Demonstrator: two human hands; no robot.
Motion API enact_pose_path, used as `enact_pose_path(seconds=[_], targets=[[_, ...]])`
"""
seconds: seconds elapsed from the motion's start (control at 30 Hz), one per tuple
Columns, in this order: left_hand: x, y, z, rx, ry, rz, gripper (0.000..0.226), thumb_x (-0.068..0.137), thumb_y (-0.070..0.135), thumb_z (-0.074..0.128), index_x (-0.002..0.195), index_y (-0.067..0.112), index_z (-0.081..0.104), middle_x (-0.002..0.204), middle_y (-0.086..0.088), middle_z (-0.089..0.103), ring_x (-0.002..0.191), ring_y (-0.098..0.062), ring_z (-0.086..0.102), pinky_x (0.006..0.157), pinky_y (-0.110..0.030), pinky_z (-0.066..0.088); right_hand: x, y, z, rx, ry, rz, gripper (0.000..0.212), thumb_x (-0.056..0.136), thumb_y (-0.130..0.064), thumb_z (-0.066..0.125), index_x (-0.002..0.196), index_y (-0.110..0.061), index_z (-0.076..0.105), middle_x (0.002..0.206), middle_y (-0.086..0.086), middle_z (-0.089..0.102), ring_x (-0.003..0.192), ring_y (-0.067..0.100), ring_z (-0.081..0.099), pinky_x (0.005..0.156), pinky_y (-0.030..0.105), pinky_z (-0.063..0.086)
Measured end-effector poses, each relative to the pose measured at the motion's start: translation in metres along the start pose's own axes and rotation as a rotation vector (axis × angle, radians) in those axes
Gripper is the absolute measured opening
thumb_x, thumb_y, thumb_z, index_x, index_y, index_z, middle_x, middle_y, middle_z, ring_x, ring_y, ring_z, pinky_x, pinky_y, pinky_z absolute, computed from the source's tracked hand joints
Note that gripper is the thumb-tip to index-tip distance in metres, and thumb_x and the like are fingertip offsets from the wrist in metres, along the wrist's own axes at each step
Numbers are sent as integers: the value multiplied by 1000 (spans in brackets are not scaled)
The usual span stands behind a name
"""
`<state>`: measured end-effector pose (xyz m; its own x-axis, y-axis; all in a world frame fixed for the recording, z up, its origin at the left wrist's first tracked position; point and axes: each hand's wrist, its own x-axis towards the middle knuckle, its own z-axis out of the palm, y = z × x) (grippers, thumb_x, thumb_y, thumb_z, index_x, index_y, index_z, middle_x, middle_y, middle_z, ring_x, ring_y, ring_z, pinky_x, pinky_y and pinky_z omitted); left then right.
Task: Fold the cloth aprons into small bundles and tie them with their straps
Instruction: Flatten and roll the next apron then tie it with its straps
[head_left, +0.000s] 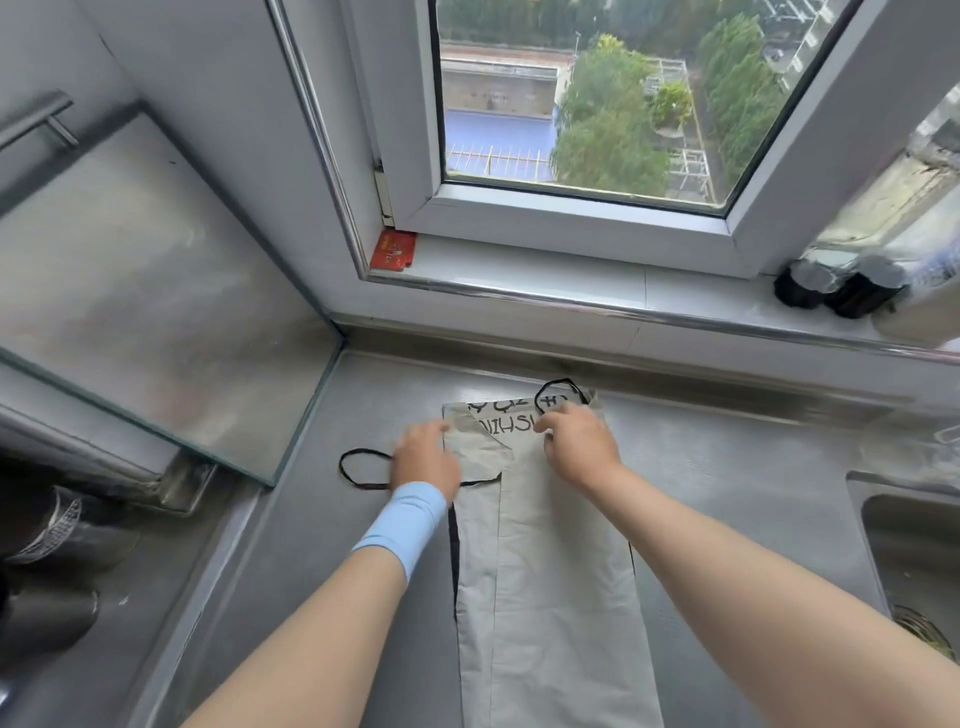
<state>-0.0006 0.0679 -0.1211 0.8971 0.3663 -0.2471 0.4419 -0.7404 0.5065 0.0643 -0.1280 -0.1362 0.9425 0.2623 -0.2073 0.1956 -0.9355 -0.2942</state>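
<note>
Left hand (426, 457) rests flat on the folded apron (545, 561) — its left edge — while right hand (576, 441) pinches a black strap (558, 387) at the top, near the surface's (753, 467) back edge.

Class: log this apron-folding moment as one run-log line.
stage: folding, untied | apron: long strip on counter | left hand: on left edge | right hand: at top | strap: loose

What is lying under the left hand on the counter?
The left hand covers the folded apron's left edge and a black strap looping out leftward. Where the strap attaches is hidden.
</note>
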Motion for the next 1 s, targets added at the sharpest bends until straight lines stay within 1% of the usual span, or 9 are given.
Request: enact_pose_path(seconds=[0.07, 0.17, 0.3, 0.4, 0.53, 0.6, 0.7, 0.8, 1.0], targets=[[-3, 20, 19, 47, -204, 196, 50, 88, 18, 53, 138, 25, 47, 141, 0, 47, 133, -25, 38, 109, -35, 34, 11, 6, -1, -120, -22, 3, 32, 95, -27, 50, 123, -29, 65, 140, 2, 50, 130, 26, 41, 105, 38, 32], [-1, 38, 41, 217, -406, 270, 68, 92, 39, 54, 152, 26, 22, 152, 1, 34, 140, -25, 27, 112, -41, 32, 23, 10, 3, -212, -86, -19, 31, 97, -36, 48, 121, -23, 63, 136, 2, 53, 127, 25, 48, 111, 43, 30], [9, 33, 51, 351, -306, 252, 47, 90, 51, 54, 130, 28, 49, 134, -1, 52, 127, -26, 37, 100, -41, 37, 37, 10, 8, -80, 67, 101, 30, 95, -36, 57, 116, -15, 56, 112, 9, 68, 110, 30, 62, 103, 38, 36], [12, 25, 56, 321, -290, 229, 32, 88, 50, 56, 114, 32, 57, 119, 7, 62, 119, -22, 46, 98, -38, 34, 45, 9, 12, -139, 32, 115, 19, 93, -33, 60, 105, -20, 64, 106, 6, 71, 107, 28, 64, 103, 36, 37], [16, 21, 57, 279, -308, 171, 20, 84, 46, 58, 95, 31, 65, 104, 6, 65, 113, -21, 50, 96, -36, 31, 64, 4, 0, -71, 233, 92, 19, 93, -35, 58, 102, -27, 72, 104, 5, 68, 103, 30, 59, 84, 35, 41], [18, 19, 55, 242, -303, 166, 11, 82, 38, 56, 81, 28, 62, 98, 5, 61, 109, -23, 51, 93, -35, 33, 76, 0, -18, 202, 331, 184, 21, 95, -35, 57, 106, -25, 71, 104, 4, 71, 101, 30, 63, 81, 34, 46], [17, 13, 48, 162, -307, 145, 19, 75, 31, 58, 62, 24, 45, 92, 6, 50, 105, -23, 47, 91, -32, 36, 88, 7, -30, 449, 276, 227, 26, 93, -29, 57, 116, -25, 69, 113, 2, 72, 108, 27, 63, 90, 32, 47], [14, 3, 42, 312, -286, 124, 17, 75, 35, 55, 65, 24, 45, 100, 5, 49, 107, -21, 39, 91, -35, 28, 81, 17, -29, 457, 94, 92, 52, 87, -14, 60, 138, -20, 52, 122, 2, 69, 117, 23, 60, 101, 32, 45], [10, -8, 39, 159, -265, 47, 23, 71, 25, 58, 59, 22, 38, 91, 6, 46, 96, -20, 36, 89, -28, 28, 39, 26, -1, 271, 455, -42, 39, 78, -7, 60, 116, -13, 55, 110, 4, 56, 103, 27, 54, 90, 40, 45]])
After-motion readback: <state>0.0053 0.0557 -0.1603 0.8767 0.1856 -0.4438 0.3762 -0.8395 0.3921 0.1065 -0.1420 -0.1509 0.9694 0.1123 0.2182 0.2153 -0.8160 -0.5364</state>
